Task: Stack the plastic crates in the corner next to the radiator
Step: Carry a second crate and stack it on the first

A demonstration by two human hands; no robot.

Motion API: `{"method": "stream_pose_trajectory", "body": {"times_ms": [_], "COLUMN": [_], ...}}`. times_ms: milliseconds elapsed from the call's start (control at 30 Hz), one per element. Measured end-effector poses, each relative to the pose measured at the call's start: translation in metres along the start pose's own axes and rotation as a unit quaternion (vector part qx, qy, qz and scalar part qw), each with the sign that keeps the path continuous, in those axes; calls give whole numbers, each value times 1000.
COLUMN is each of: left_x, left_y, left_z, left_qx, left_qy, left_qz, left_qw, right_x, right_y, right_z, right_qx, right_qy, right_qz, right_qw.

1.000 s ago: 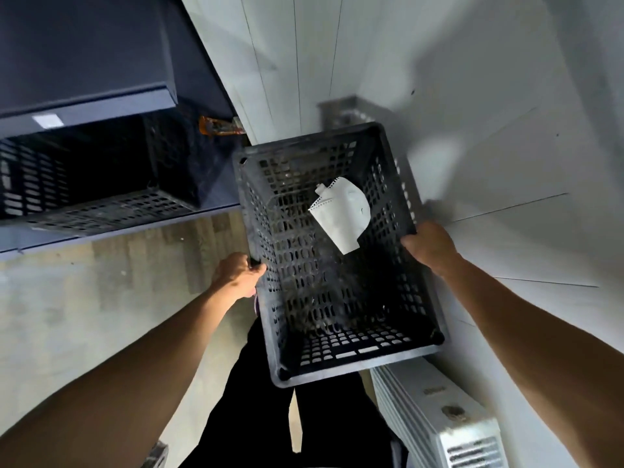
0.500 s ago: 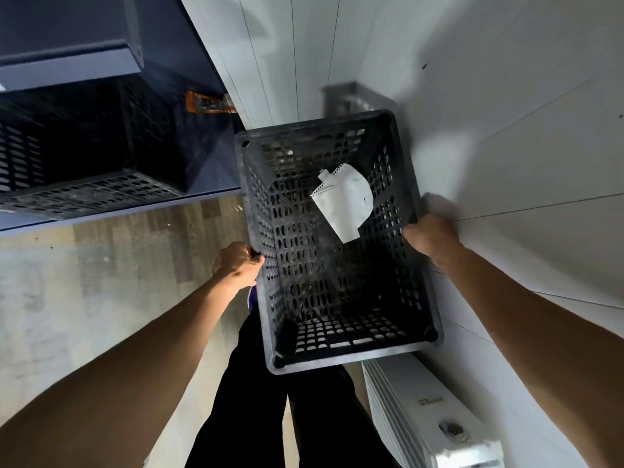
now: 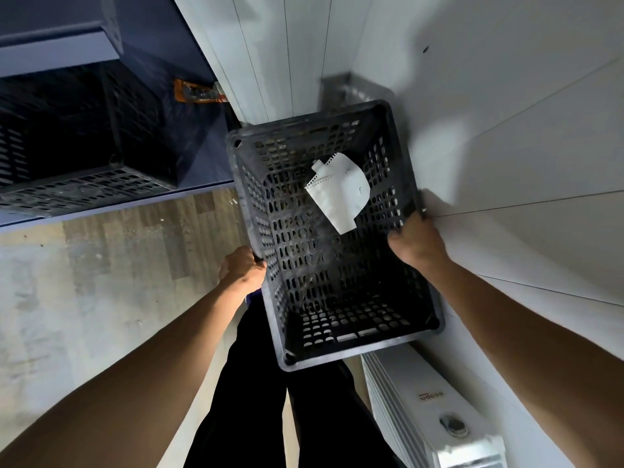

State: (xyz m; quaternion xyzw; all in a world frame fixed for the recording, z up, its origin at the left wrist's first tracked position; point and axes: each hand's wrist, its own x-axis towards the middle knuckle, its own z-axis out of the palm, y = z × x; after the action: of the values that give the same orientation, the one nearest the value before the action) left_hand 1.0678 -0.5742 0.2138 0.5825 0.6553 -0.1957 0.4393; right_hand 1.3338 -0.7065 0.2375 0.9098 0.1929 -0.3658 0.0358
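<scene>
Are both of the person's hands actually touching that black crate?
Touching. The head view shows the left hand curled around the black crate's left rim and the right hand gripping its right rim, no gap visible.

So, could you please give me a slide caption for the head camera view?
Both hands, left hand and right hand, grip a black crate beside the radiator.

Dim, cool indoor light. The white wall [image 3: 506, 96] at upper right is brightest, with soft grey shadow falling across it. Upper left sinks into near-black. Wide-angle bending stretches the frame edges; fine detail looks slightly soft, perhaps from motion.
</scene>
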Motion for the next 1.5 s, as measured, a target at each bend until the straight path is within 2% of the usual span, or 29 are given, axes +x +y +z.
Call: {"method": "stream_pose_trajectory", "body": {"times_ms": [200, 367, 533, 633, 733, 767, 900, 1133, 1300, 1367, 1433, 1500], "left_x": [-15, -26, -11, 8, 28, 34, 52, 71, 83, 90, 95, 96], "left_y": [-2, 6, 5, 9, 13, 14, 20, 26, 20, 17, 15, 13], "left_z": [-6, -22, -34, -42, -58, -64, -86, -84, -71, -69, -67, -64], "left_qx": [72, 212, 294, 338, 407, 430, 467, 499, 529, 540, 547, 550], "left_qy": [-36, 2, 38, 59, 16, -9, -82, -137, -115, -91, -74, -69], "left_qz": [46, 117, 243, 344, 412, 421, 428, 447, 474, 504, 533, 537], "left_qw": [996, 970, 924, 874, 815, 799, 770, 729, 695, 668, 641, 637], "right_x": [-23, -40, -65, -81, -100, -106, -125, -146, -147, -146, -145, -147], "right_y": [-4, -8, -21, -33, -54, -63, -97, -128, -135, -133, -129, -126], "right_z": [1, -4, 10, 29, 52, 59, 91, 146, 190, 207, 220, 233], "right_qx": [-50, 28, 99, 120, 138, 145, 181, 211, 219, 235, 249, 262], "right_qy": [-12, -32, -77, -93, -105, -108, -120, -119, -114, -102, -53, 9], "right_qz": [-28, -44, -32, -15, 21, 31, 57, 79, 95, 97, 84, 71], "right_qw": [998, 998, 992, 988, 985, 983, 975, 967, 964, 962, 963, 962]}}
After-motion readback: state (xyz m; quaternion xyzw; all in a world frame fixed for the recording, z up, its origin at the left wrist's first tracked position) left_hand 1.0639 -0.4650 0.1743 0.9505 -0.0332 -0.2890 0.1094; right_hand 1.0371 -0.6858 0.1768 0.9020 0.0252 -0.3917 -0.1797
